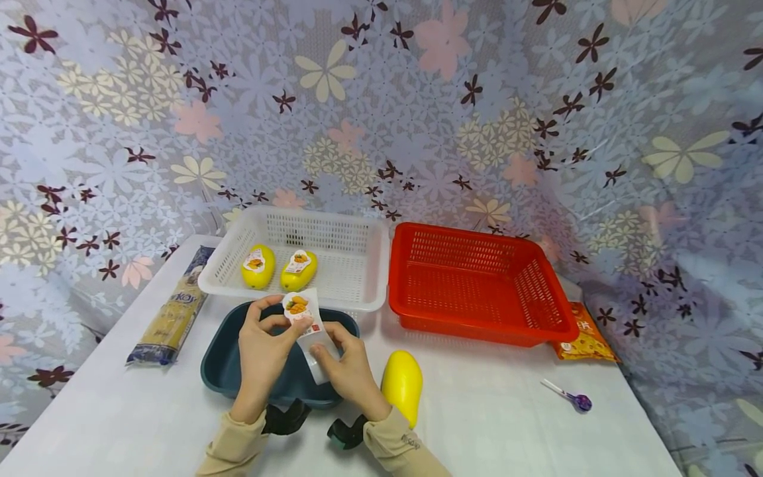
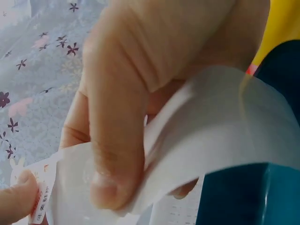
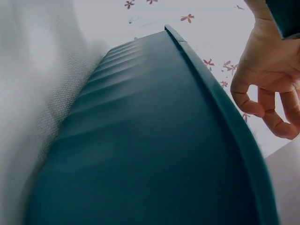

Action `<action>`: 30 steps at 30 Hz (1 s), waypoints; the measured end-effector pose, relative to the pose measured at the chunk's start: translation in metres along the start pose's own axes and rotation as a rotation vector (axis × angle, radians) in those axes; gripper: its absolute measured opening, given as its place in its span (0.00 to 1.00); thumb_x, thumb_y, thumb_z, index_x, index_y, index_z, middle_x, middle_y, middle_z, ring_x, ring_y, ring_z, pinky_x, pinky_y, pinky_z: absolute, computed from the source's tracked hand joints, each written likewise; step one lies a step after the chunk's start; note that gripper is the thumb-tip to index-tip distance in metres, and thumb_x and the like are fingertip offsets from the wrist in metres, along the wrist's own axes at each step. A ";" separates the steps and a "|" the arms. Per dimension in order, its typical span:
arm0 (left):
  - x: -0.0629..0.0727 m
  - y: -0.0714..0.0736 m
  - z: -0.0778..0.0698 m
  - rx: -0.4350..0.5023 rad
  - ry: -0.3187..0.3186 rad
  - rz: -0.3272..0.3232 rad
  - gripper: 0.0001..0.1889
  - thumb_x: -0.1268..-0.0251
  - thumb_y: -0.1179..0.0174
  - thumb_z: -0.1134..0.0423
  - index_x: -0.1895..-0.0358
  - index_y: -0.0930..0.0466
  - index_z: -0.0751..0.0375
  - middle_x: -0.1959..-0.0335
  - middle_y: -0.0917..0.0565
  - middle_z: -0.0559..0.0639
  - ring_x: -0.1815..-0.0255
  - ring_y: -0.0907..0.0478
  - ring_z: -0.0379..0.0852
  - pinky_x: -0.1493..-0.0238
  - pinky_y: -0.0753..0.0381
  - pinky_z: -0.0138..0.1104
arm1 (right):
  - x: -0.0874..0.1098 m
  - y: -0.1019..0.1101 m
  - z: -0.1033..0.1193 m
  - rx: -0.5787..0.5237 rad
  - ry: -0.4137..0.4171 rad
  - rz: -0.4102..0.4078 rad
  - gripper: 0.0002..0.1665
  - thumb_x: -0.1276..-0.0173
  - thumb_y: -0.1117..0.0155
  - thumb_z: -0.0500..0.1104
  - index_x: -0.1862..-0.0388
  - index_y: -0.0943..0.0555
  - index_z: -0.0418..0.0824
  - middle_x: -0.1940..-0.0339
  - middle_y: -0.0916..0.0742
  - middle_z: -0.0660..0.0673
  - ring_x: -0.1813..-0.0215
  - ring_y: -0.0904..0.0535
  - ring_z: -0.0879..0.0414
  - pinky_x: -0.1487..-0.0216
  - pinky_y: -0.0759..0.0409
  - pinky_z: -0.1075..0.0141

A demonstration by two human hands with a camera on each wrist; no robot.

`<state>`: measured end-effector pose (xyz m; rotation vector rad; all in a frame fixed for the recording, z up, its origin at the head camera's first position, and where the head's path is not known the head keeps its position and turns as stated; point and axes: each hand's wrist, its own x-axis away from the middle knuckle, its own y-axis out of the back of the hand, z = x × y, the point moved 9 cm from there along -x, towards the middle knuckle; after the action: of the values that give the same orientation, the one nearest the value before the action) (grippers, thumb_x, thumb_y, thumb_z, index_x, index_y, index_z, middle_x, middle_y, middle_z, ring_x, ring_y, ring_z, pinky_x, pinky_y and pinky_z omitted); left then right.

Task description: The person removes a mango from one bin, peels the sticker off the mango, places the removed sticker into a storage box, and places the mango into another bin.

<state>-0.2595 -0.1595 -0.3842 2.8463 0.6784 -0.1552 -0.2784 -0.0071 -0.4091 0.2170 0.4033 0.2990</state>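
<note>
Over the dark teal basin [image 1: 223,358], my left hand [image 1: 265,351] pinches a label [image 1: 296,305] printed with mangoes, on a white strip. My right hand [image 1: 352,371] pinches the strip's plain backing paper [image 1: 316,368] lower down, thumb on top. The left wrist view shows the backing paper [image 2: 220,126] bending in a curve and a thumb on the printed label [image 2: 43,194]. Right of the basin, close to my right wrist, lies a yellow mango [image 1: 402,384] with no label visible. Two labelled mangoes [image 1: 258,275] lie in the white basket [image 1: 372,295].
The red basket [image 1: 477,324] stands right of the white one. A noodle packet [image 1: 173,315] lies at the left, an orange snack bag [image 1: 587,338] partly behind the red basket, and a lollipop [image 1: 578,401] at the right. A flowered cloth [image 1: 381,119] hangs behind the table.
</note>
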 end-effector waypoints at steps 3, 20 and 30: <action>-0.001 0.001 0.000 -0.016 -0.016 -0.024 0.29 0.51 0.26 0.63 0.45 0.28 0.58 0.79 0.17 0.43 0.72 0.24 0.34 0.77 0.30 0.28 | 0.000 -0.001 0.001 -0.005 -0.017 0.001 0.16 0.36 0.35 0.34 0.48 0.20 0.36 0.55 0.13 0.40 0.60 0.20 0.57 0.55 0.22 0.71; 0.001 -0.005 0.003 -0.155 -0.050 -0.032 0.38 0.52 0.24 0.57 0.37 0.33 0.59 0.64 0.12 0.57 0.58 0.23 0.49 0.64 0.30 0.30 | 0.000 0.000 0.002 0.072 0.081 0.011 0.13 0.37 0.34 0.34 0.52 0.19 0.36 0.56 0.12 0.43 0.52 0.19 0.55 0.40 0.21 0.61; -0.007 -0.015 0.013 -0.121 -0.019 0.101 0.38 0.47 0.28 0.55 0.34 0.36 0.56 0.57 0.12 0.59 0.55 0.17 0.46 0.61 0.25 0.27 | 0.000 0.003 0.004 0.076 0.094 0.010 0.15 0.35 0.35 0.37 0.50 0.20 0.38 0.53 0.13 0.43 0.54 0.20 0.53 0.45 0.20 0.65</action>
<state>-0.2729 -0.1526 -0.3982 2.7522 0.5198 -0.1203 -0.2775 -0.0052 -0.4044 0.2805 0.5069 0.3042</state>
